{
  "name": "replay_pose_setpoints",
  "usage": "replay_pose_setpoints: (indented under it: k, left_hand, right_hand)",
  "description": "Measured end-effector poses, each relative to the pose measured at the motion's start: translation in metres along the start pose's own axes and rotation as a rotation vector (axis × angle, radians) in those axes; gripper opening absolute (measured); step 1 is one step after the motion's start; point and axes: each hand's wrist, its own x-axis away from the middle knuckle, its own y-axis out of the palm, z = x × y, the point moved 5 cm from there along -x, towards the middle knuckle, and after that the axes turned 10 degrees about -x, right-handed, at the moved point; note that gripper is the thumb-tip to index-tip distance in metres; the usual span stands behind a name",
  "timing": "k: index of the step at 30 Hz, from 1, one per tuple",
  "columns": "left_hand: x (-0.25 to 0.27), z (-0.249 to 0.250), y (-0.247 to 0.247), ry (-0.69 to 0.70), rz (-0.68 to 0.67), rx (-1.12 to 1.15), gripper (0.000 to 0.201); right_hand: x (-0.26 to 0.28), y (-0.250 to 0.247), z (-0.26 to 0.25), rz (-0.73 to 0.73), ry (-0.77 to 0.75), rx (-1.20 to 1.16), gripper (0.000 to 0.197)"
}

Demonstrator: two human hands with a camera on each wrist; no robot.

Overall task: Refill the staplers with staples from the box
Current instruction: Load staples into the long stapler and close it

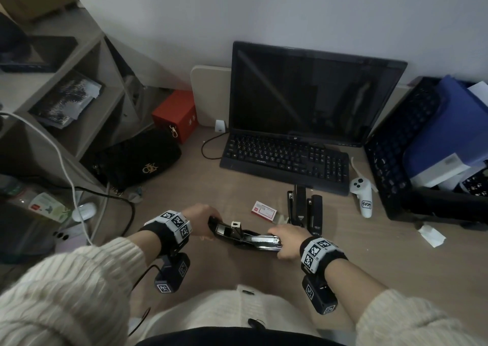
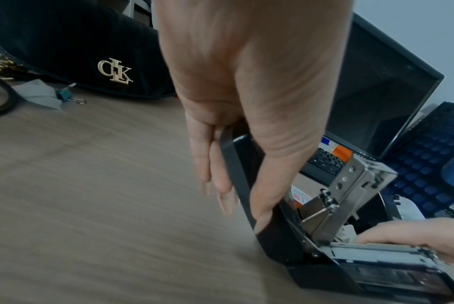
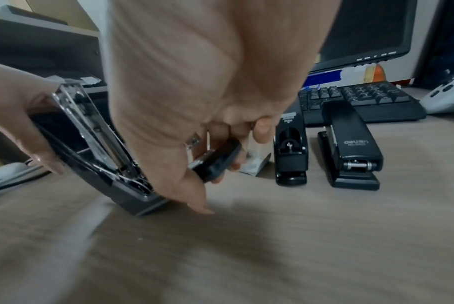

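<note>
A black stapler [image 1: 245, 236] lies swung open on the wooden desk between my hands. My left hand [image 1: 208, 226] grips its raised black lid [image 2: 236, 174], thumb on one side and fingers on the other. The metal pusher arm [image 2: 350, 195] stands tilted up above the magazine [image 2: 376, 253]. My right hand [image 1: 280, 242] pinches the stapler's front end [image 3: 218, 162], with the fingers [image 2: 415, 236] lying on the magazine rail. A red and white staple box [image 1: 264, 210] lies just behind. More black staplers [image 1: 303, 208] stand side by side behind my right hand; two of them [image 3: 350, 148] show in the right wrist view.
A black keyboard [image 1: 285, 158] and dark monitor [image 1: 311, 94] stand at the back. A black handbag [image 1: 137, 160] and red box [image 1: 177, 115] sit left, a white controller [image 1: 363, 195] and a black crate [image 1: 396, 160] right. A paper scrap [image 1: 431, 233] lies on the desk.
</note>
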Motion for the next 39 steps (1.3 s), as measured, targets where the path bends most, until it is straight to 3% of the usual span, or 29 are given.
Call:
replay_pose_setpoints:
  k: [11,22,30,36,39]
  left_hand:
    - [0.002,0.007,-0.013,-0.016,0.106,-0.068,0.037]
    - [0.013,0.006,-0.013,0.028,0.176,0.12,0.049]
    - [0.013,0.024,-0.02,0.007,0.185,0.124,0.031]
    - [0.012,0.038,-0.022,0.0,0.097,0.372,0.025]
    - [0.015,0.044,-0.025,0.026,0.12,0.518,0.033]
  right_hand:
    - [-0.001,-0.025,-0.012,0.196,-0.049,-0.188,0.051]
    - [0.008,-0.027,-0.019,0.339,-0.068,-0.472,0.056]
    - [0.013,-0.023,-0.03,0.395,-0.093,-0.585,0.063]
    - [0.014,-0.028,-0.032,0.347,-0.065,-0.597,0.07]
    - [0.014,-0.034,-0.036,0.357,-0.067,-0.845,0.06]
